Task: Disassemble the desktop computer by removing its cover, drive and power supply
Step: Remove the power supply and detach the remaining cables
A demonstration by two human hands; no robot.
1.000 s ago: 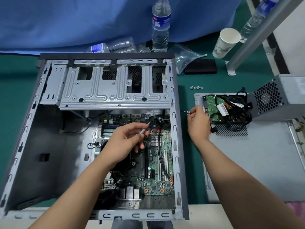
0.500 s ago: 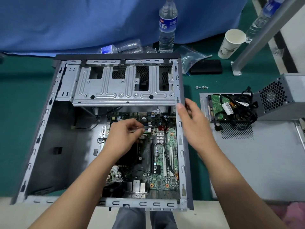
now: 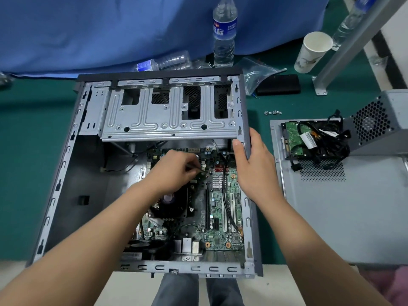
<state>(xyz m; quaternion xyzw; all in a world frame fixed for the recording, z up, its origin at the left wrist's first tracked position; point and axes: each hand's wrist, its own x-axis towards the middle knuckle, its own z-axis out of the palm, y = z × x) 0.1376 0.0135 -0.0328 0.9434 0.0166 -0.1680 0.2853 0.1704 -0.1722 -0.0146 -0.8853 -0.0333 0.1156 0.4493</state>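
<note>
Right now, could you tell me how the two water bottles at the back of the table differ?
The standing bottle is upright behind the computer case, while the lying bottle is on its side against the blue cloth. The standing bottle keeps its round shape; the lying bottle looks crumpled. The standing bottle's label faces the camera mid-body, whereas the lying bottle's label sits toward its left end. Both are clear plastic with blue labels.
</note>
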